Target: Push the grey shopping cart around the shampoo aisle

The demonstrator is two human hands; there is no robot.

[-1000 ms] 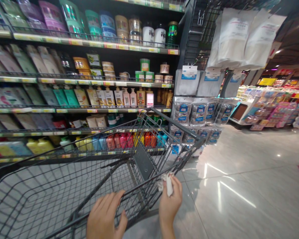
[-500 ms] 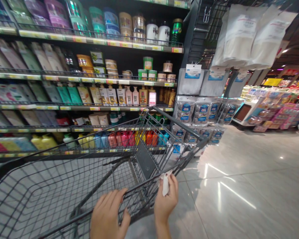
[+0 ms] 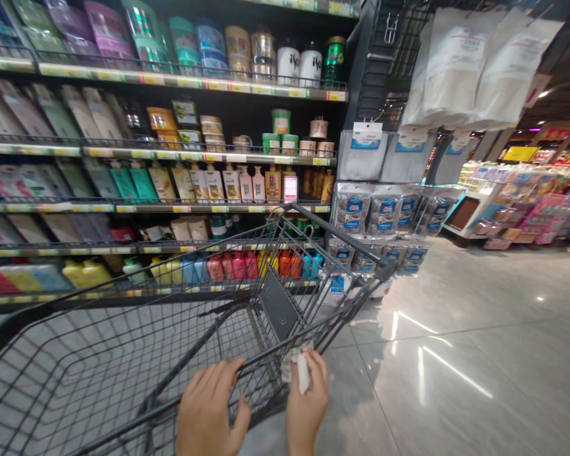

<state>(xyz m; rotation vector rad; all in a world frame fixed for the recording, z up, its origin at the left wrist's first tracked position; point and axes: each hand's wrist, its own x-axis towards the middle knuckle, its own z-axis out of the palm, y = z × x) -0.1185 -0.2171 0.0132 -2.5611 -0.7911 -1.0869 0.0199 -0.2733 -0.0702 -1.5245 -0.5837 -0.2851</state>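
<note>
A dark grey wire shopping cart (image 3: 280,310) stands across the view, with bare mesh in its basket. My left hand (image 3: 211,405) curls its fingers over the near top rim, the thumb on the near side. Farther right, my right hand (image 3: 308,396) pinches a crumpled white wet wipe (image 3: 303,372) against the same rim, just below the folding seat panel (image 3: 278,304). Part of the wipe spreads past the fingertips onto the wire.
Shelves (image 3: 190,149) of bottles and jars run behind the cart. Packets (image 3: 354,212) and white bags (image 3: 460,69) hang on a rack at the right. Shiny tiled floor (image 3: 437,367) stretches to the right, toward a display of packaged goods (image 3: 532,209).
My right hand has slid left and slightly down along the rim with the wipe. The left hand stays on the rim, almost unmoved.
</note>
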